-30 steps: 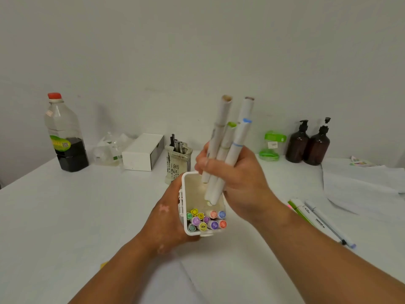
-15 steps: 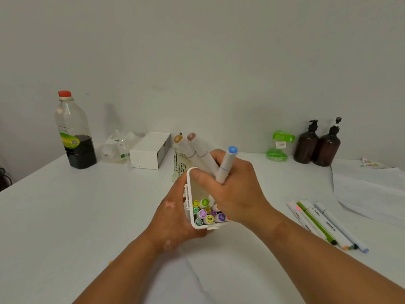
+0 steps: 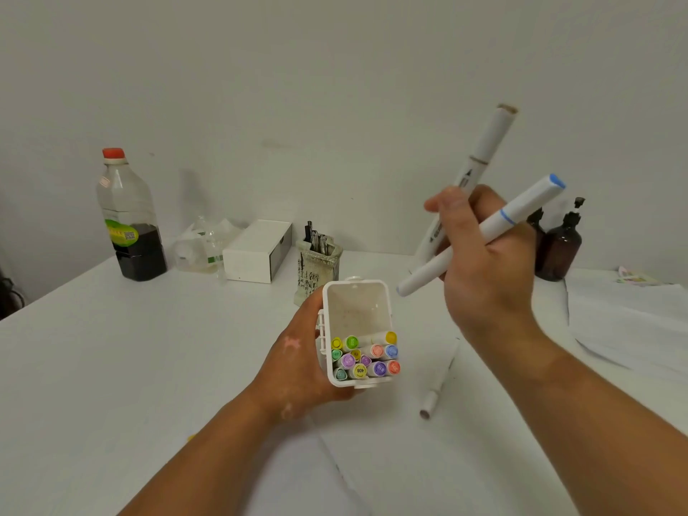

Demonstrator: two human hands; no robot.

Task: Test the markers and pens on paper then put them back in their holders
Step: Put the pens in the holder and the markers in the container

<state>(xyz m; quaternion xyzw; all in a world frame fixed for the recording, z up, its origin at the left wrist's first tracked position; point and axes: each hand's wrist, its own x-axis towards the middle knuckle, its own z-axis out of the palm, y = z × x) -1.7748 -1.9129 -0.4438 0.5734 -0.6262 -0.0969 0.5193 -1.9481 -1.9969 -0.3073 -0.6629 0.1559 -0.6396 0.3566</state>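
My left hand (image 3: 298,363) grips a white marker holder (image 3: 357,310), tilted toward me above the table. Several markers with coloured caps (image 3: 366,357) fill its lower half; the upper half is empty. My right hand (image 3: 484,262) is raised to the right of the holder and holds two white markers: a blue-capped marker (image 3: 510,217) lying slanted and a brown-capped marker (image 3: 480,158) pointing up. One white marker (image 3: 439,381) lies on the table below my right hand. Sheets of white paper (image 3: 633,322) lie at the right.
At the back stand a pen pot (image 3: 316,270) with dark pens, a white box (image 3: 257,251), crumpled plastic (image 3: 201,243), a dark-liquid bottle (image 3: 130,217) with a red cap, and two brown pump bottles (image 3: 558,247). The white table (image 3: 111,348) spreads to the left.
My right hand has lifted out of the holder and moved up and right with two markers. More markers now sit in the holder, and one marker lies on the table.
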